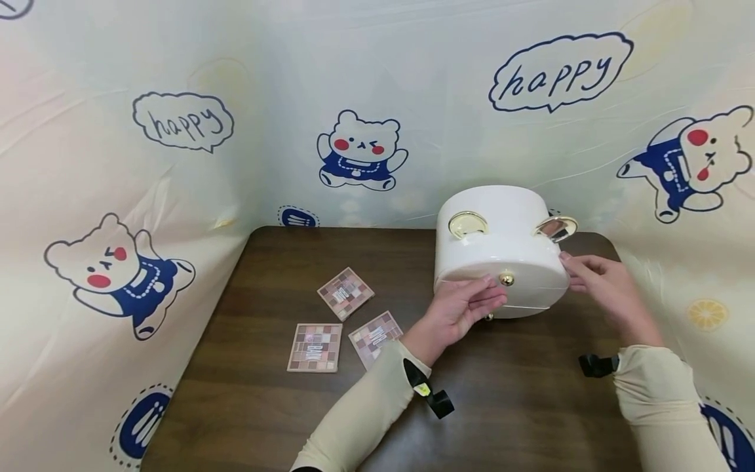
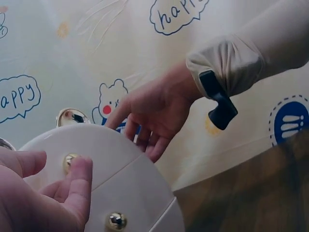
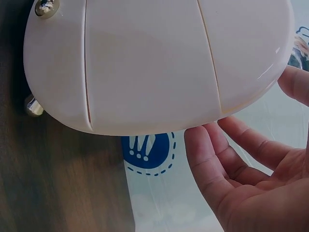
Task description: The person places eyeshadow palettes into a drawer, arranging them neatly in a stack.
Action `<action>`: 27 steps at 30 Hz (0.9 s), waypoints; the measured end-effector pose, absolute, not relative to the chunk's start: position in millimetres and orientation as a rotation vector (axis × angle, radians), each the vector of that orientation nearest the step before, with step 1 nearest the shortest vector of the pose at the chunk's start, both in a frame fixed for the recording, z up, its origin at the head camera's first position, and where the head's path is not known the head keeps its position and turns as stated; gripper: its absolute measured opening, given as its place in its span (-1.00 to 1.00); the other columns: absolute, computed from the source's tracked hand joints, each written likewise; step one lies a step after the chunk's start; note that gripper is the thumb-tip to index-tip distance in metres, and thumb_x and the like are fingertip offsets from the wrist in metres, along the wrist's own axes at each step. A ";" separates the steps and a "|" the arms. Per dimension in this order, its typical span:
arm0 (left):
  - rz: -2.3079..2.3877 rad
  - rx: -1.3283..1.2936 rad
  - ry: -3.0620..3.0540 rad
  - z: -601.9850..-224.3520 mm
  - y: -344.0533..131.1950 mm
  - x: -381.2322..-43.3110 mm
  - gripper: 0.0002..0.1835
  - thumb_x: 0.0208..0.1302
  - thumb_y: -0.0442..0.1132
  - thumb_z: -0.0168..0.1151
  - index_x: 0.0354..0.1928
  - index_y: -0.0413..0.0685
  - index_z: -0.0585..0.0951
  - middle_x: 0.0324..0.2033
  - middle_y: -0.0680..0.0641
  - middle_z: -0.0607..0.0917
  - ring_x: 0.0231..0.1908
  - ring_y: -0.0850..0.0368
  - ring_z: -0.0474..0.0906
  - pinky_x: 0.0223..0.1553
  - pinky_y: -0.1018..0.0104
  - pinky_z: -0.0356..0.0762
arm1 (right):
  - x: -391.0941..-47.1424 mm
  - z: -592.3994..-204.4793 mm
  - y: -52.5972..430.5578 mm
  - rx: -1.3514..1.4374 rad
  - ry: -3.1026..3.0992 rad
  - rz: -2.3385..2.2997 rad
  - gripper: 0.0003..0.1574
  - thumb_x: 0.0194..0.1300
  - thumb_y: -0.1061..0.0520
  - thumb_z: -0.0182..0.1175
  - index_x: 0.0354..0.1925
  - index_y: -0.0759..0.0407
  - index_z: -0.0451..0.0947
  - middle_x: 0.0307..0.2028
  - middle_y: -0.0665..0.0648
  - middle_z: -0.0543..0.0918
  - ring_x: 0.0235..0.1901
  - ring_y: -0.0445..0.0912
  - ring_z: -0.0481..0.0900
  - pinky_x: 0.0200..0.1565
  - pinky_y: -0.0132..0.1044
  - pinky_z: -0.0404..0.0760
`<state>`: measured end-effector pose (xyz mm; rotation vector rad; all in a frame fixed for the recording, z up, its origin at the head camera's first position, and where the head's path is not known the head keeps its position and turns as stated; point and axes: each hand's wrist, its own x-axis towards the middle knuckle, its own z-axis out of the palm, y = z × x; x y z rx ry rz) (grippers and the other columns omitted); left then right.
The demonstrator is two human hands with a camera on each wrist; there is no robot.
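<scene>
A white rounded storage box (image 1: 495, 223) with gold ear-shaped pieces on top stands at the back right of the table. Seams across its front mark drawers, with a gold knob (image 1: 506, 279) on the upper one. My left hand (image 1: 463, 308) is in front of it, thumb and fingers apart; in the left wrist view a fingertip overlaps the upper knob (image 2: 71, 163). At the box's right side is my right hand (image 1: 607, 288), its fingertips at the curved edge. The right wrist view shows those fingers (image 3: 205, 154) against the white wall (image 3: 149, 67), spread and slightly bent.
Three square checkered palettes lie left of the box: one at the back (image 1: 345, 293), one in front (image 1: 315, 347) and one (image 1: 375, 337) close to the left forearm. A printed cloth (image 1: 265, 98) hangs behind and beside the brown table (image 1: 236, 406).
</scene>
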<state>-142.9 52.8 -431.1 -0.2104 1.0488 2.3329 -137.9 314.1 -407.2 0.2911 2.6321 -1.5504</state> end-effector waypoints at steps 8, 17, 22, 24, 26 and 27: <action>2.366 -0.283 0.958 -437.3 69.3 -143.2 -0.82 0.41 -0.36 0.24 -0.12 -0.40 0.69 -0.32 -0.25 0.74 -0.35 0.05 0.73 -0.08 0.23 0.67 | -138.0 -407.9 314.1 0.295 2.624 -1.545 0.01 0.44 -0.37 0.05 0.30 0.54 0.33 0.17 0.48 0.45 -0.31 -0.37 0.59 -0.27 -0.54 0.61; 2.398 -0.333 0.936 -438.3 80.2 -142.3 -0.83 0.38 -0.31 0.30 -0.19 -0.32 0.73 -0.40 -0.17 0.75 -0.42 0.11 0.73 -0.26 0.38 0.68 | -138.6 -410.3 315.1 0.309 2.634 -1.589 -0.03 0.43 -0.35 0.09 0.26 0.52 0.39 0.08 0.37 0.52 -0.32 -0.35 0.62 -0.27 -0.51 0.63; 2.403 -0.359 0.961 -437.8 83.7 -141.0 -0.85 0.36 -0.31 0.33 -0.20 -0.30 0.73 -0.39 -0.17 0.74 -0.42 0.12 0.72 -0.25 0.38 0.68 | -139.7 -412.4 316.9 0.304 2.648 -1.582 -0.04 0.42 -0.35 0.11 0.24 0.51 0.41 0.02 0.31 0.56 -0.32 -0.33 0.63 -0.27 -0.49 0.65; 2.400 -0.371 0.969 -437.7 84.1 -140.6 -0.86 0.35 -0.32 0.33 -0.21 -0.29 0.74 -0.39 -0.16 0.74 -0.42 0.13 0.72 -0.26 0.39 0.68 | -140.0 -412.8 317.1 0.300 2.643 -1.575 -0.03 0.42 -0.36 0.10 0.24 0.52 0.40 0.07 0.38 0.53 -0.32 -0.34 0.63 -0.26 -0.48 0.65; 2.398 -0.377 0.973 -437.6 84.3 -140.4 -0.86 0.35 -0.32 0.34 -0.21 -0.29 0.75 -0.39 -0.16 0.75 -0.42 0.13 0.72 -0.27 0.40 0.67 | -140.0 -412.7 317.1 0.299 2.640 -1.571 -0.02 0.43 -0.36 0.08 0.25 0.52 0.39 0.13 0.45 0.49 -0.32 -0.35 0.62 -0.26 -0.49 0.65; 2.398 -0.378 0.974 -437.6 84.5 -140.1 -0.86 0.34 -0.31 0.34 -0.21 -0.29 0.75 -0.38 -0.16 0.75 -0.41 0.13 0.72 -0.27 0.40 0.67 | -140.1 -412.7 317.1 0.298 2.635 -1.579 -0.03 0.43 -0.35 0.08 0.26 0.53 0.38 0.13 0.46 0.49 -0.33 -0.35 0.62 -0.26 -0.48 0.65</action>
